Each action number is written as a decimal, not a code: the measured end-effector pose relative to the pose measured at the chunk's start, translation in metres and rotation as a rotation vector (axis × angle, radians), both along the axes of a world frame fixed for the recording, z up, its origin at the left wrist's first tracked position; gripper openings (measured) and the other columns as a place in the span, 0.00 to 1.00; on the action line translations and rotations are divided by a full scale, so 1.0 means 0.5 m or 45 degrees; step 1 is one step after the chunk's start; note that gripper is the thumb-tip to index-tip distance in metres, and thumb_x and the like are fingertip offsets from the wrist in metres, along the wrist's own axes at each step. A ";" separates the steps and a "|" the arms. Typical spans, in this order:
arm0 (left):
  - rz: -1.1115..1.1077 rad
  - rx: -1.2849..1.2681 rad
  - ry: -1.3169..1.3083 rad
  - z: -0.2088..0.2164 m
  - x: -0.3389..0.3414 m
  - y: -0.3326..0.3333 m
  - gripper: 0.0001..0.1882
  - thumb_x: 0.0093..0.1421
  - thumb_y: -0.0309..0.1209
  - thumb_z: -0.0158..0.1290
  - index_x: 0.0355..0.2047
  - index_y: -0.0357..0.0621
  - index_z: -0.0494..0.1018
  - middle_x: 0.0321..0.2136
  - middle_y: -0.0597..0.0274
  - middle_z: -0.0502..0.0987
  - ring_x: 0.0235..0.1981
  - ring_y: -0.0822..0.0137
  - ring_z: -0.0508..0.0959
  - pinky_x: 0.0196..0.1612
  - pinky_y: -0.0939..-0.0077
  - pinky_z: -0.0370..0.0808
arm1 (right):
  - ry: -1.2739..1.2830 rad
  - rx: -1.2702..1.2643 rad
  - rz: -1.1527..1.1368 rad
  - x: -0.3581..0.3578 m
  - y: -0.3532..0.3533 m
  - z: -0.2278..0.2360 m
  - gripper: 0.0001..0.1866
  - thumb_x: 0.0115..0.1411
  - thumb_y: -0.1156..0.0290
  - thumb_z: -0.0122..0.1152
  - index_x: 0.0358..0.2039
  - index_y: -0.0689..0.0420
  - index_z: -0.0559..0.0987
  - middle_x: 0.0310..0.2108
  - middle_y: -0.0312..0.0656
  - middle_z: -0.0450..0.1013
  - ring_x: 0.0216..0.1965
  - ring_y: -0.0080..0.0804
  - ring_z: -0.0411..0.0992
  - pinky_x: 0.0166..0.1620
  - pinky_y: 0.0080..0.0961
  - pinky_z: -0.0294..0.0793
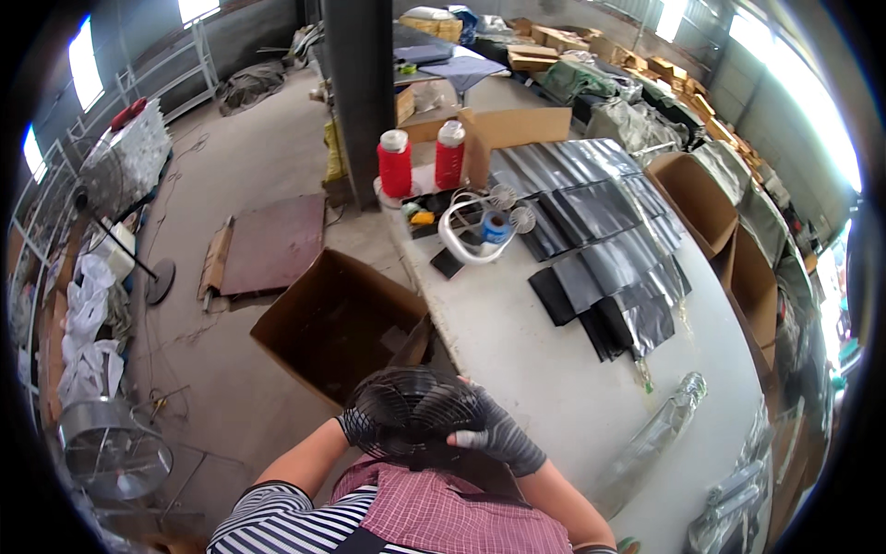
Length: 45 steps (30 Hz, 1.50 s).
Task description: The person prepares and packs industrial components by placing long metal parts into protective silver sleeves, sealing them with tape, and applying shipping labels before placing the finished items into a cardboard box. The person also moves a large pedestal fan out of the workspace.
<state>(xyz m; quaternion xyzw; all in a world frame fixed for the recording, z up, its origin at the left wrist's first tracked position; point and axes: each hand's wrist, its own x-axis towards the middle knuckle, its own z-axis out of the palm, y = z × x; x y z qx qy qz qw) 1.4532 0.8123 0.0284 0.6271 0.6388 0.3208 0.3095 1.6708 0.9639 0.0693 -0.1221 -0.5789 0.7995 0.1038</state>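
A black round fan with a wire grille is held close against my body, over the near edge of the white table. My left hand, in a dark glove, closes on its left side and is partly hidden behind it. On its right side my right hand grips the rim, in a grey striped glove with bare fingertips. An open cardboard box stands on the floor just beyond the fan. To the right, the white table bears overlapping stacks of black plastic bags.
On the table stand two red thread spools, a white neck fan, a blue tape roll and clear plastic wrap. A dark pillar rises beyond. Open cartons line the right; a standing fan is left.
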 end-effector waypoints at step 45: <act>0.081 -1.010 -0.218 -0.814 0.125 -0.540 0.20 0.60 0.44 0.49 0.48 0.49 0.75 0.42 0.55 0.77 0.47 0.54 0.73 0.55 0.58 0.64 | -0.368 -0.102 -1.798 0.082 0.348 -1.109 0.16 0.57 0.76 0.57 0.47 0.63 0.76 0.45 0.46 0.74 0.44 0.37 0.74 0.49 0.30 0.75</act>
